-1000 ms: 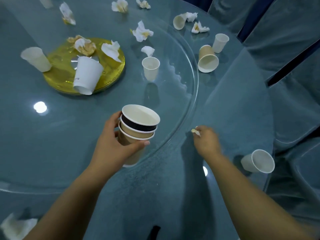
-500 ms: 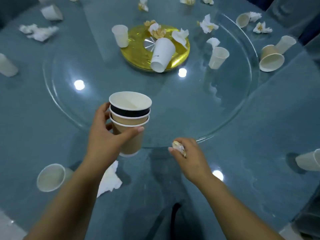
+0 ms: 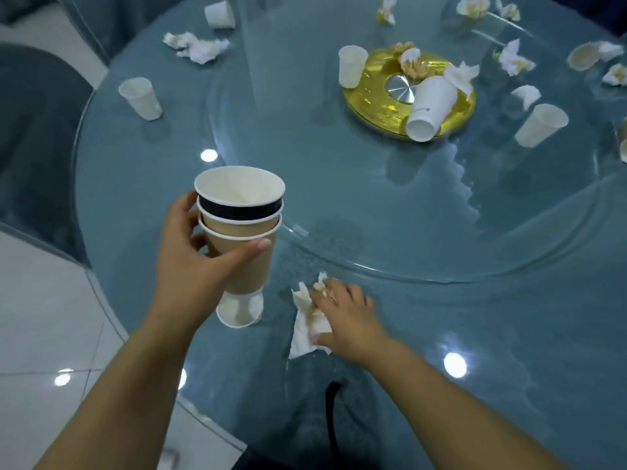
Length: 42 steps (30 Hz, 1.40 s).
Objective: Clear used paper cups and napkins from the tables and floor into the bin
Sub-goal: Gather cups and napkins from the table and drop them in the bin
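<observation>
My left hand grips a stack of nested paper cups, brown and black with white rims, held above the table's near edge. A white cup lies on the table just under the stack. My right hand rests on a crumpled white napkin on the table, fingers curled into it with a small stained scrap under them. Further cups stand or lie about: one at the left, one by the gold disc, one tipped on the disc, one at the right.
The round blue table carries a glass turntable with a gold centre disc. Crumpled napkins lie at the far left and far right. White tiled floor lies to the left, with a grey chair.
The view has swung left along the table. My right hand, pinching a small scrap, has dropped onto the white napkin. My left hand keeps its grip on the cup stack.
</observation>
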Available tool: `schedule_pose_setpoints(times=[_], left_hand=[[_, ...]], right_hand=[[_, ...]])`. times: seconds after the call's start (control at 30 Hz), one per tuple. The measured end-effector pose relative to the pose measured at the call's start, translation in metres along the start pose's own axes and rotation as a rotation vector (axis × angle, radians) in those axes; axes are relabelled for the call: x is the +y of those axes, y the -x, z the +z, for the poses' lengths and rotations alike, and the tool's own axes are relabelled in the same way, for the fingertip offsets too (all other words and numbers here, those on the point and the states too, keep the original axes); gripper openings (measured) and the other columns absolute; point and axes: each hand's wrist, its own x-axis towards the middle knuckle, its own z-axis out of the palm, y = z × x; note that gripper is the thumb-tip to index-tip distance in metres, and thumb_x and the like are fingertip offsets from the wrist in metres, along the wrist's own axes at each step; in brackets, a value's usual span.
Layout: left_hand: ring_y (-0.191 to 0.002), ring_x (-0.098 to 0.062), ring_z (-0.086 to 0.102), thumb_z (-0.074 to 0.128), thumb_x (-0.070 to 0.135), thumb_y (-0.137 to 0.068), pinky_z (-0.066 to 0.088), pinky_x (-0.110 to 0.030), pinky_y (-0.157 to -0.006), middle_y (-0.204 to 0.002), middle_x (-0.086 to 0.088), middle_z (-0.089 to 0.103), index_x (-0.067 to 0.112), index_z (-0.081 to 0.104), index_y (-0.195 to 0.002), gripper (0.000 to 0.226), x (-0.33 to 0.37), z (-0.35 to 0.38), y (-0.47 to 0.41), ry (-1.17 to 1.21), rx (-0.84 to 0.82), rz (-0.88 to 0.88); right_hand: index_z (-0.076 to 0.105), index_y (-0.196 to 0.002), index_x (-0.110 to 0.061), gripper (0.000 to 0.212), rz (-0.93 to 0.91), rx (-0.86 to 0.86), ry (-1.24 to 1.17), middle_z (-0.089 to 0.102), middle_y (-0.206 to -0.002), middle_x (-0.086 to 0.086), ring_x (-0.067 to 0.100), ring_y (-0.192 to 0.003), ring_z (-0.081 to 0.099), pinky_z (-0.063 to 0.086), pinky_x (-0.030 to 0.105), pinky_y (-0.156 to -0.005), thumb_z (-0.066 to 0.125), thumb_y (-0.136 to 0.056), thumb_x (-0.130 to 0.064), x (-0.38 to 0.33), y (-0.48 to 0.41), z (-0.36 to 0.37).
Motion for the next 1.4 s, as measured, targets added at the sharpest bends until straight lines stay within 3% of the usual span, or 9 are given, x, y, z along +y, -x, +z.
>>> schedule_pose_setpoints(times=[0.23, 0.37, 0.5, 0.6, 0.77, 0.9, 1.03, 1.23, 1.4], left_hand=[[-0.102, 0.008, 0.056, 0.088, 0.030, -0.046, 0.047, -0.006, -0.072, -0.121, 0.022, 0.054, 0.035, 0.042, -0.129, 0.095, 0.003, -0.010, -0.008, 0.034, 0.022, 0.015], [-0.107, 0.000, 0.057, 0.089, 0.029, -0.046, 0.047, -0.016, -0.078, -0.121, 0.022, 0.054, 0.040, 0.042, -0.126, 0.093, 0.005, -0.007, -0.017, 0.038, 0.048, 0.015], [-0.107, -0.003, 0.056, 0.089, 0.031, -0.047, 0.046, -0.018, -0.078, -0.121, 0.022, 0.053, 0.044, 0.040, -0.125, 0.093, 0.008, -0.010, -0.031, 0.020, 0.102, 0.012], [-0.110, -0.008, 0.054, 0.092, 0.036, -0.046, 0.046, -0.019, -0.080, -0.129, 0.014, 0.050, 0.037, 0.038, -0.133, 0.102, 0.007, -0.020, -0.043, -0.001, 0.137, 0.015], [-0.116, -0.016, 0.054, 0.090, 0.047, -0.044, 0.049, -0.031, -0.089, -0.134, 0.012, 0.049, 0.038, 0.037, -0.134, 0.105, 0.000, -0.051, -0.067, 0.007, 0.169, -0.003], [-0.111, -0.012, 0.055, 0.091, 0.033, -0.052, 0.049, -0.027, -0.086, -0.129, 0.014, 0.051, 0.035, 0.039, -0.132, 0.095, -0.004, -0.090, -0.098, 0.010, 0.177, 0.031], [-0.105, -0.006, 0.055, 0.085, 0.018, -0.061, 0.045, -0.017, -0.078, -0.126, 0.014, 0.050, 0.032, 0.039, -0.134, 0.088, -0.014, -0.141, -0.139, -0.011, 0.125, 0.066], [-0.114, -0.014, 0.057, 0.087, 0.029, -0.051, 0.050, -0.034, -0.091, -0.131, 0.010, 0.054, 0.033, 0.043, -0.131, 0.092, -0.026, -0.215, -0.199, -0.020, 0.057, 0.070], [-0.115, -0.012, 0.055, 0.088, 0.023, -0.055, 0.048, -0.029, -0.089, -0.129, 0.013, 0.054, 0.037, 0.043, -0.128, 0.087, -0.024, -0.234, -0.233, -0.045, 0.040, 0.095]], right_hand=[[0.049, -0.131, -0.019, 0.044, 0.113, 0.116, -0.424, 0.046, -0.129, 0.000, 0.020, -0.116, 0.048, 0.038, 0.025, -0.091, 0.051, -0.089, -0.008, -0.002, -0.007, -0.021], [0.051, -0.129, -0.022, 0.048, 0.094, 0.250, -0.642, 0.044, -0.111, -0.002, 0.013, -0.101, 0.046, 0.044, 0.030, -0.089, 0.047, -0.087, 0.000, 0.002, -0.015, -0.051], [0.061, -0.115, -0.023, 0.045, 0.065, 0.341, -0.687, 0.048, -0.107, 0.002, 0.008, -0.091, 0.047, 0.039, 0.015, -0.077, 0.043, -0.084, 0.004, 0.004, -0.036, -0.081], [0.063, -0.109, -0.024, 0.041, 0.089, 0.386, -0.718, 0.046, -0.106, 0.002, 0.008, -0.084, 0.047, 0.035, 0.003, -0.067, 0.044, -0.085, 0.003, -0.005, -0.054, -0.103], [0.058, -0.099, -0.029, 0.023, 0.103, 0.454, -0.752, 0.047, -0.105, 0.001, 0.011, -0.085, 0.049, 0.039, 0.026, -0.078, 0.056, -0.085, -0.011, -0.033, -0.077, -0.122], [0.062, -0.093, -0.029, 0.010, 0.118, 0.496, -0.748, 0.050, -0.100, -0.001, 0.009, -0.083, 0.052, 0.035, 0.024, -0.074, 0.066, -0.085, -0.032, -0.064, -0.106, -0.124], [0.068, -0.091, -0.025, 0.018, 0.166, 0.539, -0.716, 0.063, -0.097, 0.005, 0.014, -0.084, 0.059, 0.037, 0.025, -0.067, 0.063, -0.086, -0.041, -0.097, -0.148, -0.117], [0.069, -0.097, -0.022, 0.029, 0.248, 0.608, -0.763, 0.063, -0.097, 0.009, 0.017, -0.085, 0.059, 0.038, 0.026, -0.071, 0.062, -0.080, -0.044, -0.164, -0.191, -0.117], [0.066, -0.110, -0.018, 0.031, 0.260, 0.619, -0.710, 0.055, -0.108, 0.006, 0.009, -0.088, 0.047, 0.030, 0.017, -0.073, 0.070, -0.082, -0.029, -0.187, -0.208, -0.133]])
